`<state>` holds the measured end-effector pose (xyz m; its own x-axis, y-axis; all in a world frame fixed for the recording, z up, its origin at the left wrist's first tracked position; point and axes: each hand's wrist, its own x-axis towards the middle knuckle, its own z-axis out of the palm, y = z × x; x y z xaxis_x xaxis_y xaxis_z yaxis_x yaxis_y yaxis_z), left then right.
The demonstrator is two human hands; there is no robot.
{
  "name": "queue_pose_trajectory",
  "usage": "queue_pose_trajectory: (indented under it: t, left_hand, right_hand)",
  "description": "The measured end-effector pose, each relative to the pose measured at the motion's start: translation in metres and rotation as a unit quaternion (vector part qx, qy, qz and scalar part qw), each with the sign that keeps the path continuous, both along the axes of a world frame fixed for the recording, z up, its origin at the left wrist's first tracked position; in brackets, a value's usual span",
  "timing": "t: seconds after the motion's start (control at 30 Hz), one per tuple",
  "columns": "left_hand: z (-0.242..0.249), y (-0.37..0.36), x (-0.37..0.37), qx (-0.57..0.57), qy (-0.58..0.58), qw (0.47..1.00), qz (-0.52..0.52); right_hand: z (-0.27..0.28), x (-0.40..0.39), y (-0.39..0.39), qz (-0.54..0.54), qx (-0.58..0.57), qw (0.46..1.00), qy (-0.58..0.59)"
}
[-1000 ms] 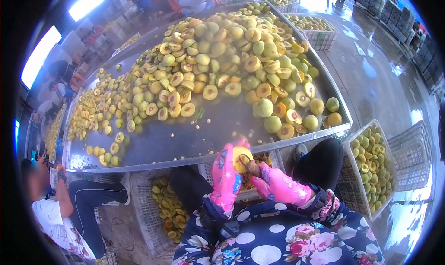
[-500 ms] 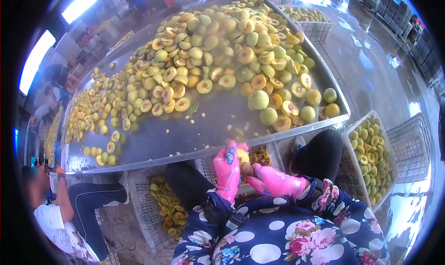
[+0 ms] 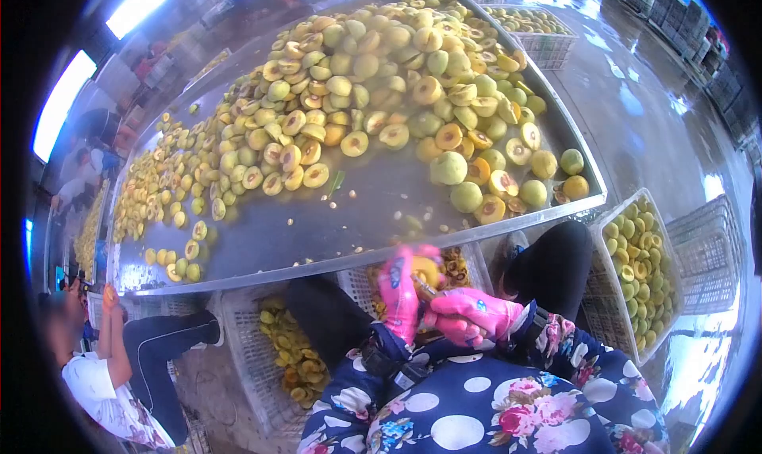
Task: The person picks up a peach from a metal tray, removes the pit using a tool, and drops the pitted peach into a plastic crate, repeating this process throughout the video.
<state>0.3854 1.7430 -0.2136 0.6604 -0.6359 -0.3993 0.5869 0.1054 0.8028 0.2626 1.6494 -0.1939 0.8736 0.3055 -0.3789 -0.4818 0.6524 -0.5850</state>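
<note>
My left hand (image 3: 400,297), in a pink glove, is closed around a yellow peach half (image 3: 427,270) and holds it just below the table's front edge. My right hand (image 3: 475,314), also in a pink glove, is closed on a small thin tool (image 3: 424,286). Its tip meets the peach half; most of it is hidden in the fingers, so its exact kind does not show. Under both hands stands a light plastic crate (image 3: 477,265) with cut peach pieces (image 3: 455,265) in it.
A metal-rimmed table (image 3: 365,257) bears a big heap of peach halves (image 3: 317,121). Crates of peaches stand at the right (image 3: 635,271) and back right (image 3: 548,45); another crate (image 3: 238,335) is by my left leg. A co-worker (image 3: 119,359) sits at the left.
The peach half has turned, its cut side now more visible, and my right hand's tool has come up against it. The co-worker's hands have shifted slightly. My view has moved a little.
</note>
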Motion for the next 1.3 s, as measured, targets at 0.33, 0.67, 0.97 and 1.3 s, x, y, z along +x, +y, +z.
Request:
queue_pose_trajectory:
  t: [0.33,0.67,0.97,1.3]
  left_hand:
    - [0.024,0.027,0.037,0.156,-0.604,0.78,0.051]
    - [0.04,0.118,0.193,0.358,-0.455,0.813,0.057]
    - [-0.051,-0.037,0.289,0.387,-0.242,0.887,0.067]
    - [-0.014,-0.05,0.215,0.139,-0.068,0.986,-0.06]
  right_hand:
    - [-0.042,-0.017,-0.022,0.019,-0.132,0.986,0.099]
    - [-0.069,0.003,-0.021,0.133,-0.305,0.934,0.133]
    - [-0.06,-0.003,-0.034,0.087,-0.307,0.938,0.138]
    - [-0.025,-0.004,-0.04,0.072,-0.283,0.95,0.111]
